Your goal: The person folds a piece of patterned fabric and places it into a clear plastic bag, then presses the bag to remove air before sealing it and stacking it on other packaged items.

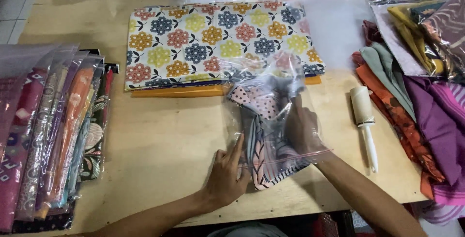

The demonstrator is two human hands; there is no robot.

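Two hands on one clear zip bag [271,120]: the left hand [225,179] has a flat, open grip pinning the bag's mouth to the tabletop [160,140], while the right hand [300,128] reaches inside, its grip around the folded patterned cloth [264,135], probably seating it flat.

Floral multicoloured cloth [218,43]; pink dotted, striped scarf [264,120].

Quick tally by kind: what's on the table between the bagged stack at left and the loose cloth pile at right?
Clear zip bag being filled, held by left hand and right hand: 1
Patterned cloth in it: 1
Floral cloth stack: 1
Lint roller: 1
Empty clear bags: at least 1
Total: at least 5
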